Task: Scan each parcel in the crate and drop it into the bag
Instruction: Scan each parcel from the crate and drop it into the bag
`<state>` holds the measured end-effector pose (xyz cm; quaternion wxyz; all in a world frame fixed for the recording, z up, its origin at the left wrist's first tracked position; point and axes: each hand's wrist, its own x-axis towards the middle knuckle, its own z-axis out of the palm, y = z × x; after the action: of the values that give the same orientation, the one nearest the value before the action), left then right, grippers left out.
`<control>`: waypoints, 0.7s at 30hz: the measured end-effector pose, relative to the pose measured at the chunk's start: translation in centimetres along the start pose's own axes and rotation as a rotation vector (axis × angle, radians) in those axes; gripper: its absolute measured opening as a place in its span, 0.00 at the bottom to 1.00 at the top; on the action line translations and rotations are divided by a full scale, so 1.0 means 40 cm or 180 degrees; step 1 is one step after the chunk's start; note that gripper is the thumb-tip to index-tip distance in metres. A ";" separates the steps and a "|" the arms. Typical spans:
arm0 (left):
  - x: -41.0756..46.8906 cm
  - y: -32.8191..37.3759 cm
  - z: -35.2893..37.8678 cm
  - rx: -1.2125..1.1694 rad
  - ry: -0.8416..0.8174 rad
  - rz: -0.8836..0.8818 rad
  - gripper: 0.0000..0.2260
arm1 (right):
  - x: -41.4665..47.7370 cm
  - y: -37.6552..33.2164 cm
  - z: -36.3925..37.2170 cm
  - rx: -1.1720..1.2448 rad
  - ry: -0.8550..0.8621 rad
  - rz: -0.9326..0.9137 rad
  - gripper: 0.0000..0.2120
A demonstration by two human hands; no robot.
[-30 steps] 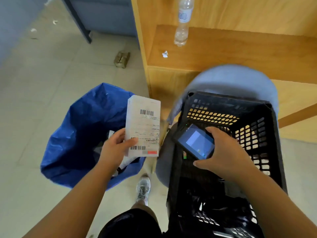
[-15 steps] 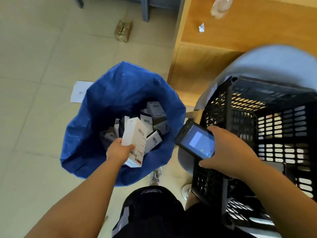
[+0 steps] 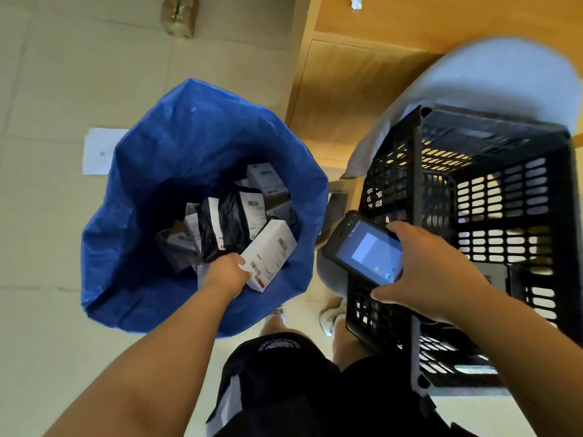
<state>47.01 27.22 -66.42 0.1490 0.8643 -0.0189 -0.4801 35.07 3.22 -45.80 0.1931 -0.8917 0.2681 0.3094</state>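
Observation:
My left hand (image 3: 226, 272) reaches down into the open blue bag (image 3: 151, 190) and grips a white parcel box (image 3: 270, 254) with barcode labels, tilted over the pile. Several white and black parcels (image 3: 225, 223) lie in the bag's bottom. To the right, my right hand (image 3: 432, 272) holds a black handheld scanner (image 3: 362, 247) with a lit blue screen, just in front of the black plastic crate (image 3: 492, 197). Inside the crate a grey parcel (image 3: 490, 275) shows partly behind my right hand.
A grey round stool seat (image 3: 492, 80) sits behind the crate, against a wooden cabinet (image 3: 347, 74). A white paper sheet (image 3: 97, 151) lies on the tiled floor left of the bag, a small brown packet (image 3: 179, 14) farther back. My legs and shoes are below.
My left hand has carried the white box from beside the crate down into the blue bag. The scanner hand stays by the crate, and the view has tilted down.

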 end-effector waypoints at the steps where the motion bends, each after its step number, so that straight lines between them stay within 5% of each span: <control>1: -0.004 0.006 -0.003 0.0058 -0.0012 0.0026 0.12 | 0.000 0.005 0.000 -0.0013 0.0006 0.0009 0.45; 4: -0.019 0.032 -0.015 0.0125 -0.0005 0.0137 0.06 | -0.007 0.035 -0.006 0.0023 0.0146 0.0034 0.40; 11: -0.094 0.196 -0.033 -0.0001 0.0168 0.0600 0.13 | -0.060 0.167 -0.043 0.0386 0.0515 0.0210 0.41; 21: -0.296 0.561 0.068 -0.0209 0.0451 0.1638 0.10 | -0.164 0.533 -0.064 0.0953 0.0735 0.0608 0.42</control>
<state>40.83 7.20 -51.82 0.2951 0.8572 -0.2119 -0.3651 19.09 -12.40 -43.42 0.2612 -0.8531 0.4148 0.1787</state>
